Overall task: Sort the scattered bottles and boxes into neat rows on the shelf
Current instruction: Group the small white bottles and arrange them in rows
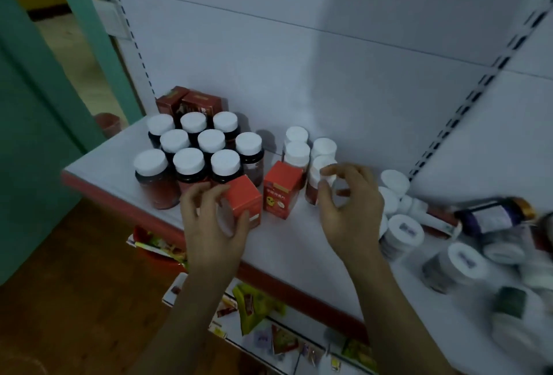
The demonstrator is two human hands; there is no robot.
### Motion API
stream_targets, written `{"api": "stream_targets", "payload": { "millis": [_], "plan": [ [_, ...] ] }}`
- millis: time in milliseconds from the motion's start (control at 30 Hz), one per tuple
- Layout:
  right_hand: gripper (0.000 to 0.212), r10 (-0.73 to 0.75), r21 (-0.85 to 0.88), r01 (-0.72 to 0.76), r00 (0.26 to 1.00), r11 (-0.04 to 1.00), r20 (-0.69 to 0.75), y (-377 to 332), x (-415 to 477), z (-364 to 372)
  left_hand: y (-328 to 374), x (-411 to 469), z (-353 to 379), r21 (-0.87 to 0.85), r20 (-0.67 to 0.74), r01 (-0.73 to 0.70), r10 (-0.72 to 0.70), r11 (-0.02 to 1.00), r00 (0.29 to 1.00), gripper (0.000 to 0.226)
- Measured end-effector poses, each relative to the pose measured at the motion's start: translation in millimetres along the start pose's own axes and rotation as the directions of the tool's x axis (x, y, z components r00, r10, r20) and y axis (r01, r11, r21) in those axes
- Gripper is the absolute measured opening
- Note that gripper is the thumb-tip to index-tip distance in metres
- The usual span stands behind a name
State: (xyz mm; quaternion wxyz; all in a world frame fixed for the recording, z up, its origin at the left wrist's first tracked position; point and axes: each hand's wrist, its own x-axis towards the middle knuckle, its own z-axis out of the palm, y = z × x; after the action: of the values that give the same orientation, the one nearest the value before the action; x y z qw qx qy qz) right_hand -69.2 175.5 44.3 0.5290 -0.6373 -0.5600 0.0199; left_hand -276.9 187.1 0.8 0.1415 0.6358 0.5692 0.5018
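My left hand grips an orange-red box, tilted at the front of the white shelf. A second orange-red box stands upright just right of it. My right hand pinches a small white-capped bottle between thumb and forefinger, at the front of a short cluster of similar small bottles. To the left, several large dark bottles with white caps stand in rows. Two dark red boxes stand behind them against the back panel.
At the right, scattered bottles lie and stand in a jumble, among them one with a purple label on its side. The shelf has a red front edge. A lower shelf holds loose packets. A green door frame stands to the left.
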Motion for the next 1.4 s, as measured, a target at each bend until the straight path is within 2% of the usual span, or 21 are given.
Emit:
{"api": "stream_targets", "payload": {
  "millis": [67, 133, 200, 267, 333, 400, 500, 600, 767, 900, 967, 1033, 1100, 1167, 1233, 1300, 1367, 1400],
  "plan": [
    [0.022, 0.035, -0.049, -0.034, 0.999, 0.998, 0.011, 2.3, -0.5, -17.7, 6.4, 6.6, -4.8, 0.043, -0.025, -0.126, 0.127, 0.991, 0.992, 0.031],
    [0.025, 0.032, -0.101, -0.031, 0.999, 0.994, 0.009, 3.7, -4.0, -37.7, 18.7, 14.9, -7.4, 0.066, 0.019, -0.249, 0.248, 0.966, 0.968, 0.021],
    [0.026, 0.054, -0.176, -0.061, 0.998, 0.983, -0.041, 6.1, -8.5, -59.0, 36.1, 24.9, -5.6, 0.008, 0.089, -0.373, 0.371, 0.928, 0.924, 0.013],
    [0.025, 0.116, -0.279, -0.131, 0.991, 0.951, -0.070, 13.1, -11.5, -81.9, 53.2, 30.9, 3.7, -0.121, 0.219, -0.445, 0.461, 0.887, 0.860, 0.011],
    [0.026, 0.183, -0.365, -0.184, 0.982, 0.913, -0.036, 22.5, -17.1, -107.7, 67.1, 28.8, 20.3, -0.239, 0.376, -0.447, 0.506, 0.862, 0.776, 0.012],
    [0.030, 0.237, -0.447, -0.219, 0.971, 0.867, -0.016, 31.2, -25.8, -135.3, 74.1, 18.6, 43.5, -0.299, 0.515, -0.384, 0.487, 0.874, 0.706, 0.020],
    [0.053, 0.411, -0.583, -0.275, 0.904, 0.764, 0.112, 46.8, -38.5, -165.4, 77.9, -1.2, 77.3, -0.301, 0.678, -0.286, 0.415, 0.910, 0.606, 0.061],
    [0.060, 0.561, -0.567, -0.352, 0.790, 0.745, 0.247, 62.1, -43.1, -170.4, 81.9, -14.5, 97.5, -0.329, 0.668, -0.270, 0.425, 0.905, 0.610, 0.074],
    [0.064, 0.417, -0.406, -0.346, 0.903, 0.846, 0.101, 70.4, -28.3, -154.2, 85.3, -25.8, 103.6, -0.309, 0.654, -0.262, 0.405, 0.914, 0.640, 0.062],
    [0.069, 0.419, -0.378, -0.317, 0.879, 0.870, 0.227, 83.0, -6.7, -138.7, 98.3, -25.3, 104.6, -0.156, 0.613, -0.314, 0.340, 0.937, 0.713, 0.047],
    [0.076, 0.387, -0.335, -0.278, 0.863, 0.900, 0.326, 87.4, -8.8, -144.9, 113.6, -20.4, 106.9, -0.109, 0.557, -0.373, 0.367, 0.921, 0.745, 0.038],
    [0.075, 0.330, -0.276, -0.237, 0.871, 0.931, 0.364, 91.9, -18.5, -165.4, 134.9, -13.2, 116.6, -0.103, 0.529, -0.442, 0.425, 0.891, 0.734, 0.032],
    [0.070, 0.287, -0.273, -0.201, 0.900, 0.941, 0.327, 97.7, -28.0, -197.5, 163.8, -5.1, 133.2, -0.089, 0.578, -0.525, 0.473, 0.847, 0.665, 0.029],
    [0.062, 0.266, -0.317, -0.169, 0.918, 0.933, 0.294, 106.1, -27.2, -233.5, 197.0, 5.6, 159.5, -0.025, 0.718, -0.638, 0.458, 0.770, 0.524, 0.033],
    [0.052, 0.316, -0.416, -0.176, 0.902, 0.892, 0.296, 120.3, -16.1, -265.1, 229.6, 16.8, 192.6, 0.072, 0.878, -0.737, 0.308, 0.672, 0.367, 0.042],
    [0.045, 0.390, -0.506, -0.187, 0.859, 0.842, 0.332, 133.6, -2.7, -289.4, 254.3, 20.8, 221.0, 0.144, 0.962, -0.786, 0.102, 0.601, 0.254, 0.040],
    [0.038, 0.399, -0.531, -0.161, 0.838, 0.832, 0.372, 144.6, 4.9, -307.2, 268.4, 16.1, 242.7, 0.195, 0.980, -0.843, -0.066, 0.501, 0.187, 0.030],
    [0.033, 0.393, -0.520, -0.157, 0.837, 0.839, 0.380, 149.3, 6.5, -313.5, 273.1, 12.7, 250.0, 0.220, 0.975, -0.876, -0.119, 0.430, 0.186, 0.028]
  ]
}}
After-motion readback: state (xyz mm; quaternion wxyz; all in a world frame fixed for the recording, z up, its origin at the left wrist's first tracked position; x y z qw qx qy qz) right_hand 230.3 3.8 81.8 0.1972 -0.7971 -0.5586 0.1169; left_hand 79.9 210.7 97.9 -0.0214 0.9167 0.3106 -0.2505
